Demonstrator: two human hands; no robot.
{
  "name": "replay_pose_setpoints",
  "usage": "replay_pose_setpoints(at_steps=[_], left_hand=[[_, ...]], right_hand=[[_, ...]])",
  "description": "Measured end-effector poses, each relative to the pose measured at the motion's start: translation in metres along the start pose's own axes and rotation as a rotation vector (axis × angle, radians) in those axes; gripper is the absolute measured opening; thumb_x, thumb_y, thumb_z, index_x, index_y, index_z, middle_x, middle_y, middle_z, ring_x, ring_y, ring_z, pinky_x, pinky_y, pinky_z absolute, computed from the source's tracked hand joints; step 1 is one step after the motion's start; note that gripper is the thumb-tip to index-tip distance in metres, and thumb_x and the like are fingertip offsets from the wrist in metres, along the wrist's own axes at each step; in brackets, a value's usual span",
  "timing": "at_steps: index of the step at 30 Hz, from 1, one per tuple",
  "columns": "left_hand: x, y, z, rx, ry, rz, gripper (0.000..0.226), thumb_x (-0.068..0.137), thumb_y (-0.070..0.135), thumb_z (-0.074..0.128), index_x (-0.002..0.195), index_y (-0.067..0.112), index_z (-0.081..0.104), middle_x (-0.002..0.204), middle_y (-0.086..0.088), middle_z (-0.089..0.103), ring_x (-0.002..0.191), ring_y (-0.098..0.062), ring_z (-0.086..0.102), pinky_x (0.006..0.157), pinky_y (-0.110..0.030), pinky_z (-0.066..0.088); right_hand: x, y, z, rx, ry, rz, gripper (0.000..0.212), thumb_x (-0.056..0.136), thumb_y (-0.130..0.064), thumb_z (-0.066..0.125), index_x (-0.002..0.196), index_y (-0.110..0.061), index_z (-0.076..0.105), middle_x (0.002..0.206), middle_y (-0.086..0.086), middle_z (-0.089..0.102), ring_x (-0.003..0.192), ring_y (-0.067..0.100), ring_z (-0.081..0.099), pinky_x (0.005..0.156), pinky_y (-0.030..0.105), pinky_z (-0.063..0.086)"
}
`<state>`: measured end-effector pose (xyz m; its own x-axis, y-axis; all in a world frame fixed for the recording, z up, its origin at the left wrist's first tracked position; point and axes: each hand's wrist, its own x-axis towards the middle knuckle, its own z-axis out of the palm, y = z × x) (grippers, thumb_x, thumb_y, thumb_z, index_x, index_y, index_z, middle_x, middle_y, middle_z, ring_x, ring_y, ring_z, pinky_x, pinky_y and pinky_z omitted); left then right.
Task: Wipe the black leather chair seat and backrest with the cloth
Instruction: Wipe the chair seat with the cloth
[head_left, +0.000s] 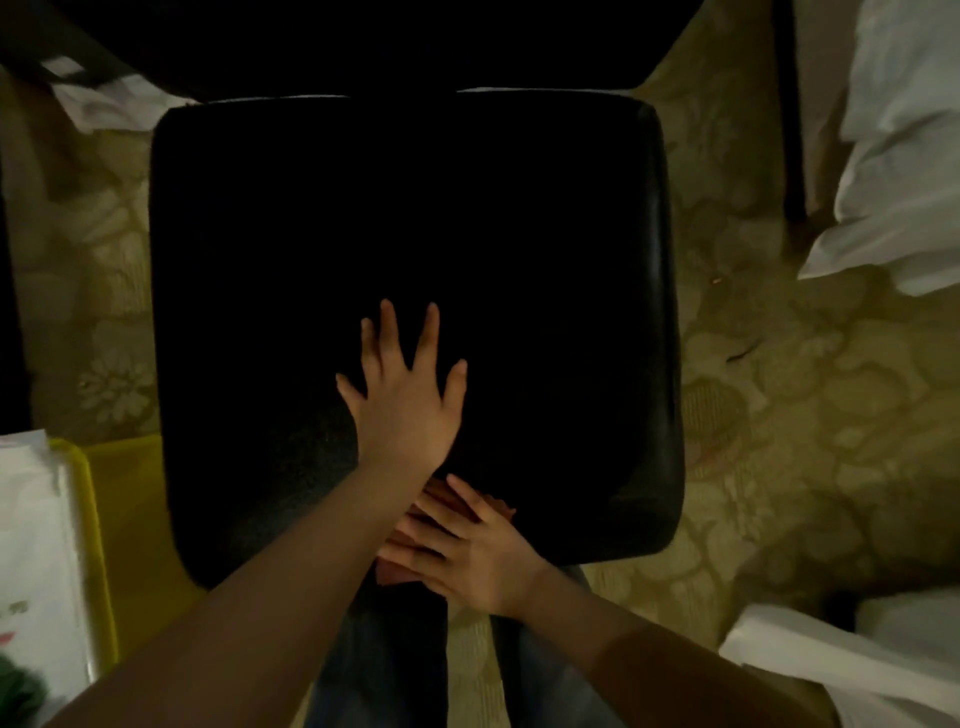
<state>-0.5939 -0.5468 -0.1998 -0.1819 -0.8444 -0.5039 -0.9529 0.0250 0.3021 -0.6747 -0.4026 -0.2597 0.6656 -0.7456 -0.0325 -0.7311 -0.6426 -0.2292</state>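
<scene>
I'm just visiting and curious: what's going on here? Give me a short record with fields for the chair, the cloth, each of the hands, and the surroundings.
chair seat: black leather chair seat, seen from above
backrest: dark, at the top edge, little detail visible
cloth: reddish-brown cloth, near the seat's front edge, mostly covered
left hand: left hand, fingers spread flat on the seat
right hand: right hand, fingers straight, pressing on the cloth
floor: patterned floor
nearby: yellow tray at left; white bedding at right

Head view, steeply downward, close above the chair seat (415, 234).
</scene>
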Motion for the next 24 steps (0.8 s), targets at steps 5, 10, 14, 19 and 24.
replay_pose_setpoints(at_steps=[5,10,14,19,24], left_hand=[[0.011,0.035,0.009,0.074,-0.078,0.066,0.062,0.094,0.05,0.027,0.146,0.036,-0.005,0.155,-0.004,-0.018,0.142,-0.024,-0.018,0.111,-0.059,0.001],[0.019,0.066,0.009,0.126,-0.097,0.141,0.066,0.093,0.053,0.028,0.145,0.036,-0.007,0.155,-0.005,-0.018,0.143,-0.025,-0.017,0.11,-0.061,0.004],[0.027,0.079,0.012,0.18,-0.103,0.122,0.068,0.091,0.056,0.03,0.145,0.038,-0.008,0.155,-0.004,-0.021,0.142,-0.025,-0.019,0.109,-0.063,0.005],[0.037,0.091,0.015,0.178,-0.1,0.095,0.067,0.091,0.055,0.029,0.145,0.039,-0.006,0.155,-0.003,-0.02,0.142,-0.023,-0.019,0.11,-0.064,0.003],[0.043,0.099,0.014,0.18,-0.111,0.078,0.068,0.09,0.059,0.029,0.144,0.041,-0.008,0.155,-0.001,-0.022,0.142,-0.023,-0.02,0.11,-0.064,0.003]], right_hand=[[-0.108,0.048,0.001,-0.106,0.031,0.058,0.04,0.099,-0.036,0.024,0.138,-0.036,0.034,0.148,-0.008,0.03,0.144,0.022,0.005,0.114,0.047,0.01],[-0.155,0.066,-0.013,0.054,0.113,0.672,0.048,0.1,-0.044,0.026,0.146,-0.039,0.016,0.156,-0.003,0.012,0.144,0.024,0.007,0.108,0.053,0.023],[-0.087,0.061,-0.027,0.182,0.228,1.114,0.048,0.099,-0.043,0.023,0.146,-0.04,0.015,0.156,-0.001,0.01,0.144,0.026,0.003,0.109,0.055,0.013],[-0.013,0.029,-0.019,0.192,0.189,0.854,0.048,0.09,-0.044,0.042,0.137,-0.036,0.037,0.146,-0.002,0.037,0.139,0.027,0.021,0.106,0.061,0.023],[-0.048,-0.002,0.002,0.15,0.167,0.653,0.05,0.092,-0.046,0.045,0.14,-0.038,0.032,0.15,-0.009,0.026,0.144,0.016,0.01,0.112,0.047,0.019]])
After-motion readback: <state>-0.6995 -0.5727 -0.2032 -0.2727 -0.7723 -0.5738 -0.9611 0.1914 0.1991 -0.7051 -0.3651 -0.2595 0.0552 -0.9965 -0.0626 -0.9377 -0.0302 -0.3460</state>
